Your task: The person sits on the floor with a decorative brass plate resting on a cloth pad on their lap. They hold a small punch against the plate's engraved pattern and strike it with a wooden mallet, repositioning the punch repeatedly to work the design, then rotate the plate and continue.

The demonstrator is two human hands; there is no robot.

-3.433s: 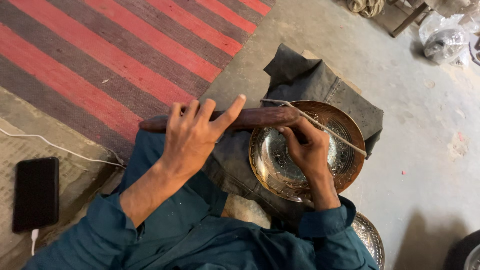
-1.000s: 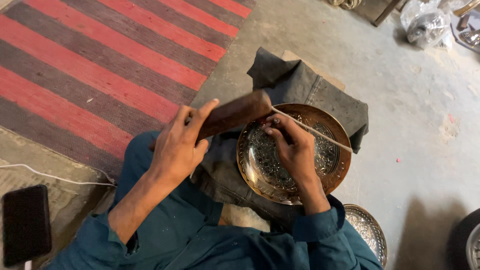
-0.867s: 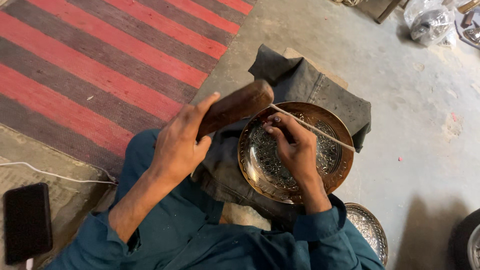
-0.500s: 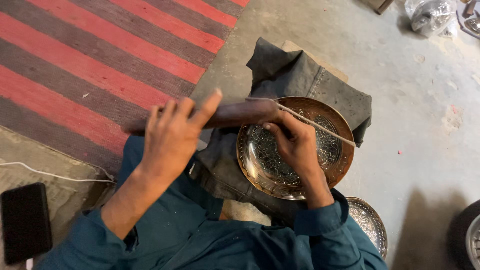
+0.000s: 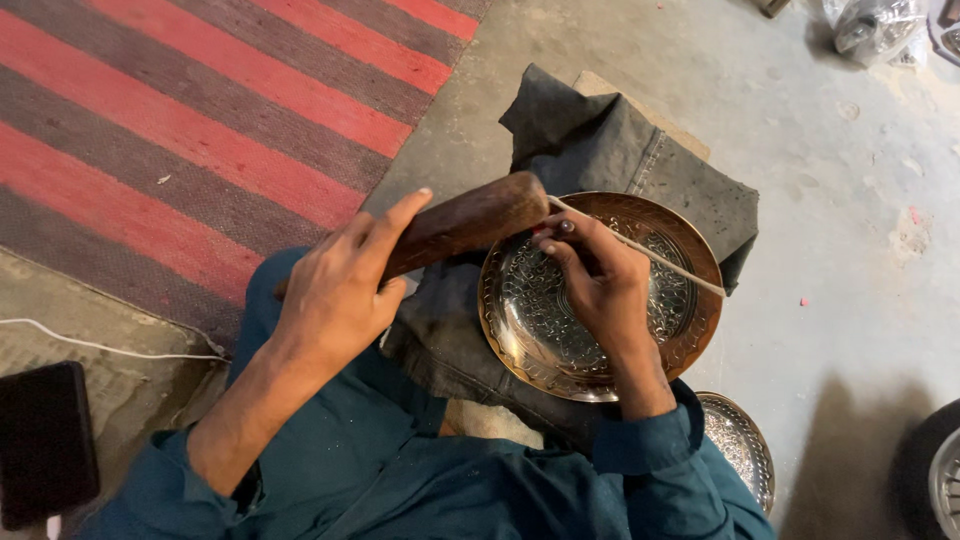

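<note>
At nine o'clock, the left hand (image 5: 335, 295) wraps its fingers around a wooden mallet (image 5: 465, 222), index finger stretched along it. At centre, an engraved metal plate (image 5: 600, 295) rests on dark cloth (image 5: 620, 150). Over it the right hand (image 5: 600, 285) pinches a thin rod (image 5: 650, 255).

A red and grey striped rug (image 5: 180, 130) covers the floor's upper left, beside bare concrete floor (image 5: 830, 200). A white cable (image 5: 110, 348) runs across the lower left near a flat black device (image 5: 42, 440). A smaller engraved metal dish (image 5: 740, 445) lies at the lower right, a crumpled plastic bag (image 5: 875, 25) at the top right, and a tyre edge (image 5: 935, 470) in the corner.
</note>
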